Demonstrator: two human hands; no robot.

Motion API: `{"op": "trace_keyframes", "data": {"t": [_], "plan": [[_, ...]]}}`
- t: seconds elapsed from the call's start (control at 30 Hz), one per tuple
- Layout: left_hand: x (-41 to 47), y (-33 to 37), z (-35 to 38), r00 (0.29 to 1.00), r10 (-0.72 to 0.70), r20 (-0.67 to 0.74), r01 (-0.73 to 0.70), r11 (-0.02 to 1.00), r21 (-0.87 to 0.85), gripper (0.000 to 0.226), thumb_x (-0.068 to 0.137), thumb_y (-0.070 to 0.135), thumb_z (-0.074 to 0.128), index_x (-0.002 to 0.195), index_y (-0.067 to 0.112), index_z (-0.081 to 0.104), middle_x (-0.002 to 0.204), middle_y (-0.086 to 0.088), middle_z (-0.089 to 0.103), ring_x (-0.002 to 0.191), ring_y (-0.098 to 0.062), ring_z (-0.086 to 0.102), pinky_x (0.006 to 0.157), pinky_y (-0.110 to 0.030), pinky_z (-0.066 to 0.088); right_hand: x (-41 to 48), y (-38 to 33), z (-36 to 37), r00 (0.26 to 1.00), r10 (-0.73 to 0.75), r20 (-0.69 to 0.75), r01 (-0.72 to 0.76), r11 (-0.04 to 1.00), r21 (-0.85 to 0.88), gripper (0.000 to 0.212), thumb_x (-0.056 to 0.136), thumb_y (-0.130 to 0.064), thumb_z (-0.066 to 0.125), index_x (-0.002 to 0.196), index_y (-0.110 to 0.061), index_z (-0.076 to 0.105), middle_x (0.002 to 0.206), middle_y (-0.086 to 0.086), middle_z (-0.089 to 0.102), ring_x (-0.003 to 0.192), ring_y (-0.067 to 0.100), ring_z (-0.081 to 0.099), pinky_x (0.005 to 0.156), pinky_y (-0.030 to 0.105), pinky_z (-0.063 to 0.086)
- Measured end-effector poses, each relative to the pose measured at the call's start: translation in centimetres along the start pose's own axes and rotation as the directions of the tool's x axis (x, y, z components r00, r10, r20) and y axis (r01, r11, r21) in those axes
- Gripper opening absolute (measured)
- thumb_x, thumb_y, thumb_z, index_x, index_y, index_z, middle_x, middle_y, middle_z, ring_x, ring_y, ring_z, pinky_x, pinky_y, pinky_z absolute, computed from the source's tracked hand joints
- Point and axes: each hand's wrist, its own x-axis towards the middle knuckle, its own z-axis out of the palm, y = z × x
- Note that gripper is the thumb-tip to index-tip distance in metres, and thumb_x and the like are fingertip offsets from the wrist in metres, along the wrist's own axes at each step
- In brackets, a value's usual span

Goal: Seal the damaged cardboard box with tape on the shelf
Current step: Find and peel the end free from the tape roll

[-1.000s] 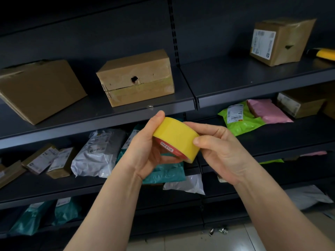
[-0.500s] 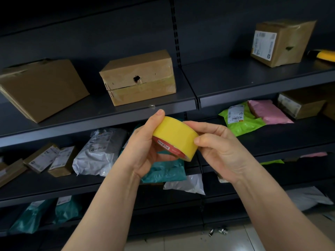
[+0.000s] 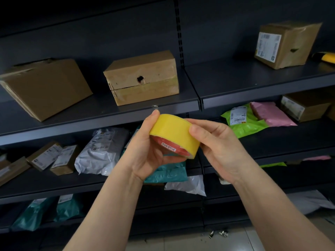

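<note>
The damaged box sits on the upper shelf, left of the upright post and just beyond the hands. Its near face shows a dark torn hole and a split seam running across it. No tape is on that tear yet, so the sealing has not begun.

In front of it and lower, the left hand cradles the tape roll from the left, thumb up over its rim and fingers curled underneath. The right hand grips the roll's right side, thumb pressed flat on the yellow outer face. That hold looks like a search for the loose end (none is visibly lifted), with the roll kept close to the box so a strip can go straight across.

The shelving is dark metal, several tiers deep, against a dark back panel. A larger plain box lies tilted at the far left of the same tier, and a labelled box stands at the far right. Lower tiers hold white, green and pink mailer bags. Pale floor tile shows at the bottom, with a few small shiny scraps.
</note>
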Motion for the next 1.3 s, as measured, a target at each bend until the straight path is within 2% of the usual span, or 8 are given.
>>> {"op": "trace_keyframes", "data": {"t": [0.1, 0.2, 0.3, 0.43, 0.77, 1.03, 1.23, 1.3], "plan": [[0.2, -0.7, 0.1, 0.999, 0.009, -0.05, -0.007, 0.999, 0.034, 0.052, 0.089, 0.054, 0.053, 0.122, 0.014, 0.061, 0.113, -0.017, 0.07, 0.103, -0.037, 0.067, 0.083, -0.055, 0.056, 0.1, 1.0, 0.1, 0.996, -0.059, -0.066, 0.054, 0.996, -0.077, 0.016, 0.092, -0.037, 0.06, 0.087, -0.03, 0.073, 0.092, -0.006, 0.069, 0.089, 0.013, 0.061, 0.081, 0.035, 0.05], [0.0, -0.4, -0.3, 0.985, 0.174, 0.007, -0.165, 0.923, 0.346, 0.023, 0.088, 0.034, 0.056, 0.096, 0.023, 0.074, 0.105, -0.003, 0.069, 0.103, -0.022, 0.063, 0.079, -0.044, 0.054, 0.2, 0.9, -0.6, 0.975, -0.125, -0.186, 0.06, 0.946, -0.319, 0.02, 0.101, -0.026, 0.046, 0.087, -0.027, 0.06, 0.077, -0.022, 0.057, 0.073, -0.001, 0.051, 0.068, 0.021, 0.042], [-0.7, -0.1, 0.5, 0.978, 0.157, 0.135, -0.204, 0.849, 0.487, 0.018, 0.079, 0.03, 0.059, 0.079, 0.018, 0.073, 0.085, -0.006, 0.065, 0.083, -0.019, 0.062, 0.077, -0.043, 0.054, 0.5, 0.7, -0.8, 0.96, -0.261, -0.102, 0.141, 0.765, -0.628, 0.016, 0.101, -0.027, 0.039, 0.096, -0.028, 0.054, 0.074, -0.022, 0.055, 0.065, 0.0, 0.048, 0.061, 0.021, 0.039], [-0.4, -0.4, 1.5, 0.975, 0.201, 0.095, -0.221, 0.838, 0.499, 0.016, 0.071, 0.026, 0.062, 0.069, 0.013, 0.069, 0.07, -0.009, 0.056, 0.073, -0.023, 0.052, 0.072, -0.042, 0.044, 0.8, 0.7, -0.2, 0.955, -0.292, 0.061, 0.218, 0.544, -0.811, 0.013, 0.099, -0.027, 0.035, 0.103, -0.03, 0.048, 0.066, -0.021, 0.054, 0.061, 0.005, 0.051, 0.054, 0.026, 0.035], [0.3, -0.3, 0.4, 0.989, 0.078, 0.123, -0.12, 0.914, 0.387, 0.036, 0.068, 0.014, 0.058, 0.094, -0.005, 0.073, 0.09, -0.025, 0.064, 0.083, -0.033, 0.059, 0.076, -0.049, 0.05, 1.2, 0.6, -0.8, 0.974, -0.225, -0.028, 0.169, 0.804, -0.569, 0.017, 0.102, -0.012, 0.042, 0.099, -0.025, 0.053, 0.06, -0.006, 0.043, 0.057, 0.009, 0.041, 0.054, 0.028, 0.037], [0.5, -0.2, 0.6, 0.993, 0.079, 0.086, -0.106, 0.921, 0.374, 0.033, 0.063, 0.011, 0.055, 0.086, -0.005, 0.073, 0.084, -0.023, 0.062, 0.079, -0.032, 0.056, 0.067, -0.04, 0.049, 1.6, 1.1, -0.7, 0.973, -0.226, -0.051, 0.161, 0.819, -0.55, 0.017, 0.102, -0.011, 0.042, 0.097, -0.024, 0.052, 0.064, -0.002, 0.043, 0.058, 0.01, 0.041, 0.053, 0.025, 0.036], [0.4, -0.6, 0.9, 0.991, 0.115, 0.062, -0.13, 0.917, 0.378, 0.046, 0.053, 0.003, 0.047, 0.088, -0.007, 0.074, 0.096, -0.043, 0.06, 0.089, -0.056, 0.058, 0.082, -0.064, 0.05, 1.8, 0.8, -0.9, 0.971, -0.236, -0.027, 0.178, 0.799, -0.574, 0.018, 0.102, -0.012, 0.042, 0.097, -0.026, 0.051, 0.062, -0.005, 0.044, 0.059, 0.01, 0.043, 0.054, 0.028, 0.038], [0.4, -0.6, 0.6, 0.991, 0.094, 0.091, -0.12, 0.929, 0.349, 0.046, 0.055, 0.002, 0.047, 0.092, -0.008, 0.074, 0.098, -0.043, 0.06, 0.087, -0.046, 0.06, 0.079, -0.056, 0.053, 1.9, 0.6, -1.0, 0.972, -0.233, -0.014, 0.181, 0.79, -0.586, 0.017, 0.102, -0.014, 0.042, 0.097, -0.027, 0.052, 0.064, -0.005, 0.046, 0.06, 0.01, 0.044, 0.054, 0.029, 0.038]]}}
